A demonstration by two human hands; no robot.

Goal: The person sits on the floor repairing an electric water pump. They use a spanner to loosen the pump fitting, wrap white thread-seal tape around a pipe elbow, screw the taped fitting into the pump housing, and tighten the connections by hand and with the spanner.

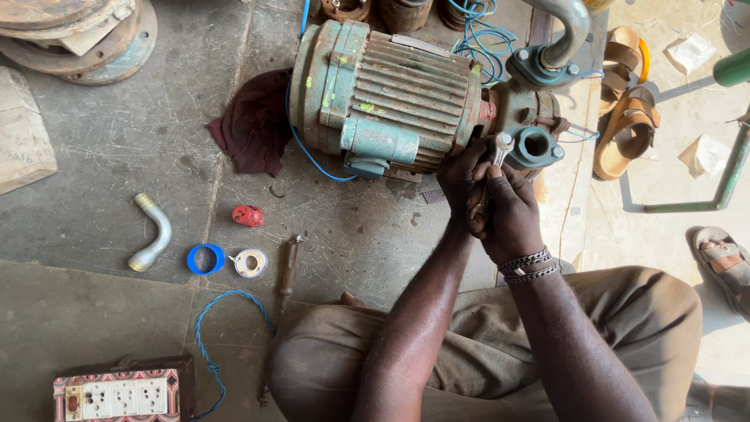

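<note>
A worn green electric pump motor is seen on a scratched, dusty concrete floor, w/ a seated person's knees at bottom of frame. A steel spanner is gripped by both hands at the pump's flanged port, rt of the motor: left hand is closed around the shaft w/ fingers curled, right hand is wrapped shut just below it, bracelets at the wrist. A dark red rag is tucked against the motor's left end, a blue wire trailing past it. Laid out across the floor at left: a bent metal pipe elbow, a small red fitting, a blue tape ring, a white tape roll & a screwdriver. A socket board is seen bottom left; tan sandals lie top right in sunlight.
</note>
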